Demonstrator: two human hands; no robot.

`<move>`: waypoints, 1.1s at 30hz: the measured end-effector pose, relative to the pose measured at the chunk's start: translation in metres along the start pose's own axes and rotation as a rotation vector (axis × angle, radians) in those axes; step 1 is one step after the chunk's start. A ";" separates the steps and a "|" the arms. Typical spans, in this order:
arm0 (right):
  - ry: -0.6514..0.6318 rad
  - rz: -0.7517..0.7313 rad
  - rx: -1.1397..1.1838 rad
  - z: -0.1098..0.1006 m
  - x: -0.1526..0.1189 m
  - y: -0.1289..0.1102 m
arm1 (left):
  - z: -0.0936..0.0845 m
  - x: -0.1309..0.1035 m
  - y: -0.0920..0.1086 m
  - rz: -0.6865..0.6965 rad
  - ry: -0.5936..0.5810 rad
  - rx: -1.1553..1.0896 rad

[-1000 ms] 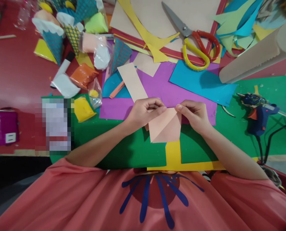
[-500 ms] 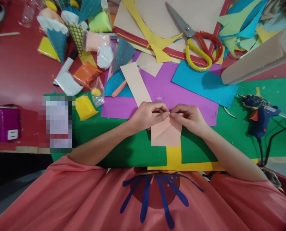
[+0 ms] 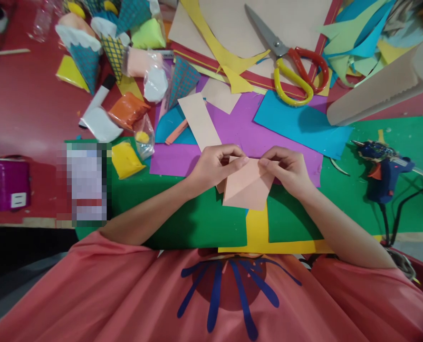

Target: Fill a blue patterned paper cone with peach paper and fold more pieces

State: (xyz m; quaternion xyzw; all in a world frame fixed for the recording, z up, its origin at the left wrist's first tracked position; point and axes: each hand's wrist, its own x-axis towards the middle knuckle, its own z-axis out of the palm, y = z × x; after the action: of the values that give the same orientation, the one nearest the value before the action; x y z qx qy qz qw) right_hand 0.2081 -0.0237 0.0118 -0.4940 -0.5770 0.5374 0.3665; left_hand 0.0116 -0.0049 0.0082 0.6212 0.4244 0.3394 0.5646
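Pinching the peach paper (image 3: 247,190) by its top edge, with thumb and bent fingers of the left hand (image 3: 222,166) on one side and of the right hand (image 3: 284,168) on the other. Both grips pressed tight on it, with a small gap between the two. On the peach paper, a slanting line from near its bottom left corner up toward the right fingers. Held over the green sheet (image 3: 183,213), in the middle of the mess, and used here as the middle of the clock.

At 6 o'clock, just below, a yellow strip (image 3: 257,228). At 11 o'clock, a peach strip (image 3: 199,121), lying slanted on the purple sheet (image 3: 233,128), with its low end going behind the left hand. At 1 o'clock, a blue paper (image 3: 300,121), and farther up, big scissors (image 3: 277,45) with one red handle and one yellow handle, blades together.

At 2 o'clock, a pale roll (image 3: 379,88). At 3 o'clock, a blue glue gun (image 3: 389,175) on green. At 9 o'clock, a yellow packet (image 3: 127,160). At 10 o'clock, an orange packet (image 3: 128,110), and beyond it on the red tabletop (image 3: 22,109), paper cones (image 3: 83,61) with white wavy tops.
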 end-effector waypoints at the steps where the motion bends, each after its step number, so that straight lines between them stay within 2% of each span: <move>1: -0.007 -0.005 -0.002 0.000 0.000 0.000 | 0.000 0.000 0.000 0.008 -0.005 -0.003; 11: -0.019 -0.002 0.012 -0.001 0.002 0.001 | 0.001 0.002 0.000 0.011 0.013 0.038; 19: -0.087 -0.039 -0.055 0.002 0.001 0.005 | 0.000 0.001 -0.003 0.018 -0.067 0.088; 26: -0.103 -0.062 -0.122 0.002 0.001 0.005 | 0.002 0.001 -0.003 0.044 -0.074 0.126; 30: -0.072 -0.044 -0.126 -0.003 0.003 0.002 | 0.000 0.001 -0.005 0.052 -0.054 0.074; 33: -0.003 -0.061 -0.099 -0.009 0.006 0.001 | -0.004 0.004 -0.007 0.084 0.010 0.022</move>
State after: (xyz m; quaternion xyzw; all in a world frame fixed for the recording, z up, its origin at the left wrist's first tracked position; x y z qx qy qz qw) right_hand 0.2157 -0.0159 0.0119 -0.4929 -0.6181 0.4974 0.3572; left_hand 0.0084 0.0005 0.0013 0.6430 0.4042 0.3613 0.5409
